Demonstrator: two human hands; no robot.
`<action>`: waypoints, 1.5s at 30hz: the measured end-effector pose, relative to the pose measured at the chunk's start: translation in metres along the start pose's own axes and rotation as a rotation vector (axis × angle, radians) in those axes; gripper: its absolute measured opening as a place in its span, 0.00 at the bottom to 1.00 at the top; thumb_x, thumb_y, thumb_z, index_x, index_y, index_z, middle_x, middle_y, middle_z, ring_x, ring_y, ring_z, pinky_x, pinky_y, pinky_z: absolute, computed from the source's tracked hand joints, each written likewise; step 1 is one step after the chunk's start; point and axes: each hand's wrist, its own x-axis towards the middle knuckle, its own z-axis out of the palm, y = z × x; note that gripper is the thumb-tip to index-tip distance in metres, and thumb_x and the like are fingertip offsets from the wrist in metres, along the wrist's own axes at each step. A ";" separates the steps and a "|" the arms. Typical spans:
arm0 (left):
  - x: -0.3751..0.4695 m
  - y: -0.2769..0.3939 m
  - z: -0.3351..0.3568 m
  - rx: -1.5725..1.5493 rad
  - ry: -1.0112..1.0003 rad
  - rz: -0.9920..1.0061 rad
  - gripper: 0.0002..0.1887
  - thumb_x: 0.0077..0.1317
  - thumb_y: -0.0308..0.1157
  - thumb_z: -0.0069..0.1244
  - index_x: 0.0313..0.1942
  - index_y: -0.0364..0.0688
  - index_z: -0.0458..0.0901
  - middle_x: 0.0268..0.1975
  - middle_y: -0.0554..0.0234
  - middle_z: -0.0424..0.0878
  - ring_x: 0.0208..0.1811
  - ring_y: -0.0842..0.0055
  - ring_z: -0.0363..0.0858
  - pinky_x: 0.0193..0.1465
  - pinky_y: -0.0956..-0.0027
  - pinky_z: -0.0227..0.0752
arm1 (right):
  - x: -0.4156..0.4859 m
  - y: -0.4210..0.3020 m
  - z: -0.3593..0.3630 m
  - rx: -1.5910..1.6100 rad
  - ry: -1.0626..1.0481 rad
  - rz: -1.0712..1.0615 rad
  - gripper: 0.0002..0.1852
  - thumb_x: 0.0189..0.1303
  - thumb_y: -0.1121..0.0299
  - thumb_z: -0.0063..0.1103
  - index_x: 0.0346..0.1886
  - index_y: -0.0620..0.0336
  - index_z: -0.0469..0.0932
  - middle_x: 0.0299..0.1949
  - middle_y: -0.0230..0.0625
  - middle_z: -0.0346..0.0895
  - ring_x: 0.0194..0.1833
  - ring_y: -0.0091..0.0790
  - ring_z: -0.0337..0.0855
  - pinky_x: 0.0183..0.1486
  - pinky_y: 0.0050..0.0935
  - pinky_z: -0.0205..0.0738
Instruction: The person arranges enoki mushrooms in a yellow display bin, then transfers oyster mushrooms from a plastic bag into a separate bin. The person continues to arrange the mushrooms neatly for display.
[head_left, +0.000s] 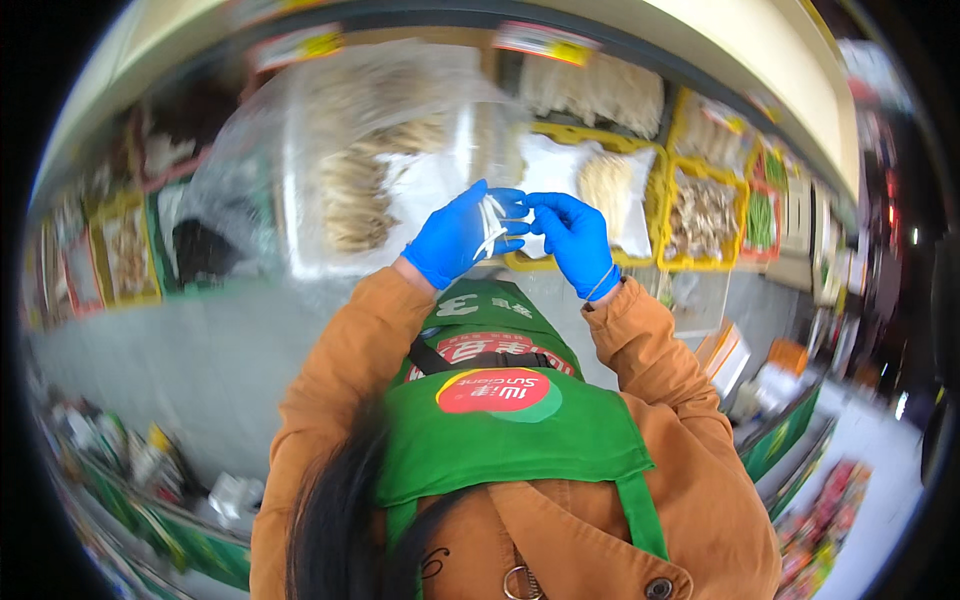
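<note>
Both hands wear blue gloves and meet at chest height in front of the displayed produce. My left hand (450, 236) is turned palm up and holds several thin white strips (490, 225), which look like mushroom stems. Fingertips of my right hand (576, 232) are pinched together against the left fingertips; whether anything small is between them cannot be made out. Beyond the left hand, long pale mushrooms (352, 199) lie in a box lined with clear plastic (296, 225). Past the right hand, a bundle of thin cream mushrooms (604, 187) rests on a white liner (546, 161) in a yellow crate (660, 202).
Sliced brown-and-white mushrooms (701, 214) fill another yellow crate at right, beside green vegetables (759, 220) in a red one. A green crate (217, 281) stands at left. Pale shelving (787, 52) with price tags runs above. Grey floor (172, 360) lies below the display.
</note>
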 end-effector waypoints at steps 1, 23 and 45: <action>0.013 -0.012 0.000 0.026 -0.018 -0.055 0.25 0.74 0.45 0.28 0.57 0.32 0.66 0.56 0.47 0.72 0.55 0.60 0.73 0.59 0.57 0.68 | -0.014 0.006 -0.016 0.092 0.075 0.023 0.13 0.63 0.71 0.50 0.47 0.64 0.79 0.30 0.33 0.79 0.28 0.21 0.76 0.30 0.18 0.70; 0.348 -0.131 0.056 0.211 0.431 -0.002 0.18 0.70 0.41 0.34 0.49 0.38 0.75 0.47 0.55 0.79 0.50 0.61 0.74 0.61 0.56 0.62 | -0.346 0.278 -0.338 0.767 0.836 0.699 0.15 0.60 0.64 0.55 0.47 0.58 0.78 0.30 0.35 0.78 0.23 0.26 0.75 0.25 0.21 0.67; 0.039 -0.166 0.063 1.413 0.872 0.420 0.16 0.68 0.34 0.44 0.52 0.35 0.77 0.49 0.59 0.80 0.52 0.76 0.76 0.57 0.72 0.65 | -0.185 0.254 -0.327 0.375 0.050 0.556 0.13 0.61 0.66 0.54 0.47 0.58 0.78 0.30 0.33 0.78 0.26 0.24 0.77 0.28 0.19 0.69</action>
